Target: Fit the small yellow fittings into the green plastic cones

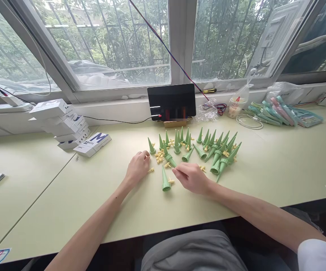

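Observation:
Many green cone-shaped plant watering spikes and small yellow plastic valves lie and stand on the table before me. My left hand rests on the table left of the heap of yellow valves, its fingers curled together; what they hold, if anything, is hidden. A loose yellow valve lies beside it. My right hand has its fingers pinched, close to the lower end of a tilted green spike; I cannot tell if they grip anything. Between the hands, nearest me, one spike stands upright with a yellow side valve.
More spikes are heaped at the right. A dark tablet leans at the window. Stacked white boxes and a single box are at the left. Teal and pink packets, a bagged cup and cables lie at the back right.

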`<action>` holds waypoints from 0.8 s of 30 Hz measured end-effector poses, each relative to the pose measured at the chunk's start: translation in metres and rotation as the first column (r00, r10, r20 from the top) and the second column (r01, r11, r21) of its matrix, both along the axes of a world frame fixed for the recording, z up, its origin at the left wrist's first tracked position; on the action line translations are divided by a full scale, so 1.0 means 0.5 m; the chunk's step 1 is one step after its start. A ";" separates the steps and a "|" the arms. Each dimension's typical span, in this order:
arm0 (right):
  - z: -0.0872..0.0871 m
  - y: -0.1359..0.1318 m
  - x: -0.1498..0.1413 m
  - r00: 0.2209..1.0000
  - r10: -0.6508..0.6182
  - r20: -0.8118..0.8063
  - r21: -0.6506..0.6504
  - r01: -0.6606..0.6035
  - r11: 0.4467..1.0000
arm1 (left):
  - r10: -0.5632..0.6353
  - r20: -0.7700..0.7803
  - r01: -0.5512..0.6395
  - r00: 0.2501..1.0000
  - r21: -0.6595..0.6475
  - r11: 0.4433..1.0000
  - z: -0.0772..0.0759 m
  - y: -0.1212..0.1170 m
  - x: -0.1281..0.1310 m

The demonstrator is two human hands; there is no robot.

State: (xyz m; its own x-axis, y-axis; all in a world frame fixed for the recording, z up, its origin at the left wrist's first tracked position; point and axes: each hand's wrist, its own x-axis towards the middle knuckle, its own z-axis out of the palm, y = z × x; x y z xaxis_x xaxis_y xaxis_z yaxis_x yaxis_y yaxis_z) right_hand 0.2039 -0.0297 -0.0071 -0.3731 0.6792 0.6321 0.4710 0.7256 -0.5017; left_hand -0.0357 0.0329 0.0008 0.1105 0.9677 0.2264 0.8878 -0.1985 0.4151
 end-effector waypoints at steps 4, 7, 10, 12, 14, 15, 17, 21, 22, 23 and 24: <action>0.005 -0.002 -0.001 1.000 -0.010 -0.008 -0.012 0.009 1.000 | -0.138 0.184 0.122 0.973 0.093 0.988 0.010 -0.015 0.021; 0.008 -0.004 -0.001 0.999 -0.023 -0.041 -0.019 0.022 1.000 | -0.244 0.292 0.216 0.925 0.127 0.968 0.015 -0.036 0.046; 0.009 -0.004 0.000 0.995 -0.045 -0.091 -0.032 0.043 0.999 | -0.306 0.305 0.259 0.902 0.186 0.948 0.014 -0.055 0.065; 0.009 -0.003 0.001 0.992 -0.049 -0.119 -0.047 0.044 0.998 | -0.362 0.302 0.307 0.882 0.213 0.927 0.012 -0.063 0.071; 0.008 -0.002 0.002 0.990 -0.045 -0.131 -0.056 0.038 0.998 | -0.404 0.294 0.349 0.866 0.223 0.910 0.011 -0.068 0.073; 0.008 -0.001 0.003 0.990 -0.043 -0.131 -0.058 0.036 0.998 | -0.418 0.291 0.364 0.861 0.222 0.904 0.010 -0.069 0.073; 0.008 -0.001 0.004 0.992 -0.035 -0.123 -0.065 0.027 0.998 | -0.439 0.291 0.389 0.850 0.216 0.896 0.011 -0.072 0.074; 0.010 -0.002 0.005 0.994 -0.005 -0.112 -0.099 -0.006 0.995 | -0.482 0.299 0.437 0.824 0.208 0.875 0.015 -0.079 0.079; 0.010 -0.002 0.005 0.994 0.005 -0.110 -0.108 -0.017 0.994 | -0.493 0.298 0.451 0.817 0.201 0.870 0.015 -0.081 0.081; 0.011 -0.003 0.005 0.994 0.014 -0.109 -0.117 -0.027 0.993 | -0.504 0.295 0.466 0.812 0.193 0.863 0.015 -0.083 0.083; 0.011 -0.003 0.005 0.994 0.021 -0.107 -0.124 -0.035 0.992 | -0.516 0.291 0.482 0.806 0.184 0.857 0.015 -0.085 0.086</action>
State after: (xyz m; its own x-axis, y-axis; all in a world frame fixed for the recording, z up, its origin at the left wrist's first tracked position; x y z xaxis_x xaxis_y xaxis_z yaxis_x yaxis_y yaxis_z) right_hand 0.2063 -0.0310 -0.0017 -0.3286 0.7460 0.5792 0.3910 0.6657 -0.6356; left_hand 0.0071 -0.0097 0.0083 0.4777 0.7702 0.4227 0.4768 -0.6314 0.6115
